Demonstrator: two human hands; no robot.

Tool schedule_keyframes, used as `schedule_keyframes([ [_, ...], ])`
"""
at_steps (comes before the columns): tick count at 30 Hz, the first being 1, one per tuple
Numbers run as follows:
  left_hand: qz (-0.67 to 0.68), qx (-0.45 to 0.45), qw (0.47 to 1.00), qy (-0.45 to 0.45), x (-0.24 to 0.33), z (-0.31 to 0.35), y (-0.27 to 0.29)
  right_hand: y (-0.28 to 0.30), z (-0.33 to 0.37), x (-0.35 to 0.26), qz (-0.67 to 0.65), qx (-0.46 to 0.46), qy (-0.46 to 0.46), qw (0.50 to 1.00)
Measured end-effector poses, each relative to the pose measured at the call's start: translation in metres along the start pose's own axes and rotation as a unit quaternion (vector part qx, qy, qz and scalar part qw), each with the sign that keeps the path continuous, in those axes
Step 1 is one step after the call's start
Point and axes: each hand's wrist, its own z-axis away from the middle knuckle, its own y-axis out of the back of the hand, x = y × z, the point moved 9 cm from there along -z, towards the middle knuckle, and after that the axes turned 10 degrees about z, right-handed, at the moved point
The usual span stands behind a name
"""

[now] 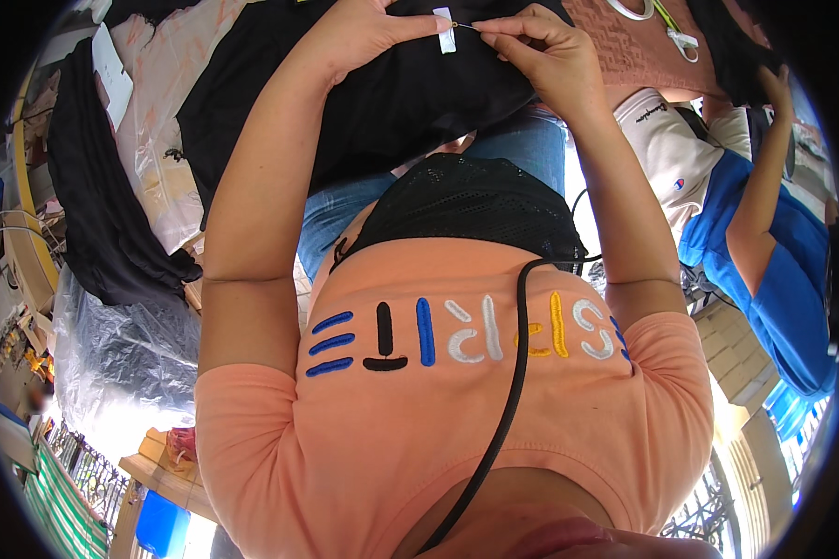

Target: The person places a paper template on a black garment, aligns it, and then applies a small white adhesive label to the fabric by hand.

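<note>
So, from your head camera: your right hand (555,61) has thumb and forefinger pinched together on a thin, needle-like piece (467,26), and its tip meets the white tag (447,41) near the top edge of the view. That tag sits flat on the big black cloth (410,107), which spreads out in front of you and comes down over part of your jeans (522,154). Your left hand (359,42) is in from the other side, one digit stretched out to the tag's left edge. The rest of that hand runs up against the top of the picture, so I can't tell if those fingers are curled or gripping anything.

Over on your right, a co-worker's hand (776,88) is on another dark cloth (729,47), beside a reddish textured cover (625,47). That person's in a blue shirt (788,270). On your left there's a long black piece of fabric (98,186) hanging down, with clear plastic sheeting (121,345) just below it. A black cable (515,363) runs down your peach shirt (419,438).
</note>
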Motion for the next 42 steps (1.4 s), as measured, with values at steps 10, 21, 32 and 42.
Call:
schedule_keyframes([
  [10, 0.011, 0.002, 1.0, 0.007, -0.001, 0.0, 0.0, 0.0, -0.001, -0.001, 0.007, 0.002, -0.002, 1.0],
  [21, -0.006, 0.009, 1.0, 0.008, -0.001, -0.001, 0.002, 0.001, -0.001, 0.0, 0.003, -0.004, -0.009, 1.0],
  [32, -0.003, 0.01, 1.0, 0.009, 0.001, 0.001, 0.0, -0.001, -0.002, 0.0, -0.028, -0.016, -0.029, 0.999],
  [42, -0.008, -0.003, 1.0, 0.0, 0.002, 0.001, -0.001, -0.007, -0.01, 0.0, -0.043, -0.043, -0.02, 0.998],
])
